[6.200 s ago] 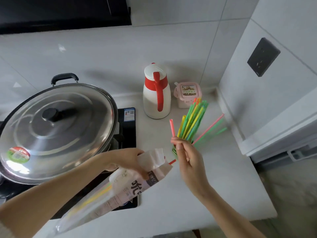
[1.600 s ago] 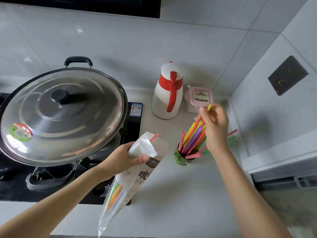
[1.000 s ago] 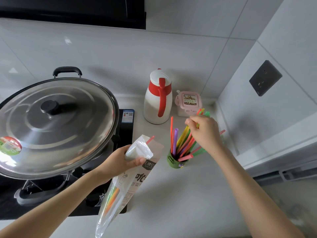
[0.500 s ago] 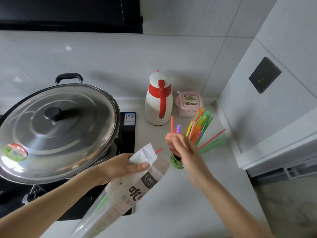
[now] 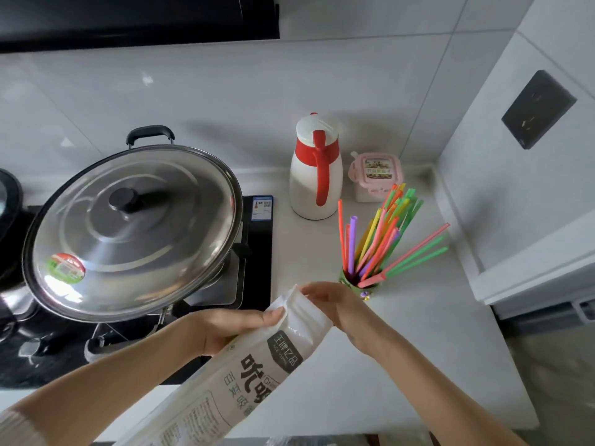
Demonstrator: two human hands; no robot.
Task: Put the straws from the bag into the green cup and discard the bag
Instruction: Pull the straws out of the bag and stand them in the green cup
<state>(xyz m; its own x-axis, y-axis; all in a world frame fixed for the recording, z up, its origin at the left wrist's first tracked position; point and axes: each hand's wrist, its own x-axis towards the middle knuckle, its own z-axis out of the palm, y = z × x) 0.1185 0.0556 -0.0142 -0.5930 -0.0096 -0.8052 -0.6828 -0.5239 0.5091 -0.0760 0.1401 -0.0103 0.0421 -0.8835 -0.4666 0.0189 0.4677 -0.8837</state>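
Between both hands' fingers (image 5: pixel 273 317), bag (image 5: pixel 257 365)

glossy white tiled walls (image 5: pixel 225 91), white countertop (image 5: pixel 434 333), black range hood (image 5: pixel 128 17), dark wall socket (image 5: pixel 538 108)

**Count of what is on the counter**

One green cup (image 5: pixel 360 281) at about 4 o'clock from the frame centre, holding too many straws (image 5: pixel 376 239) to count exactly, well over a dozen. One bag (image 5: pixel 257 365) at 6 o'clock. Two hands: left hand (image 5: pixel 231 329), right hand (image 5: pixel 338 304). One jug (image 5: pixel 314 175) and one pink box (image 5: pixel 375 175) at 1 o'clock. One lidded wok (image 5: pixel 135 233) at 9 o'clock.
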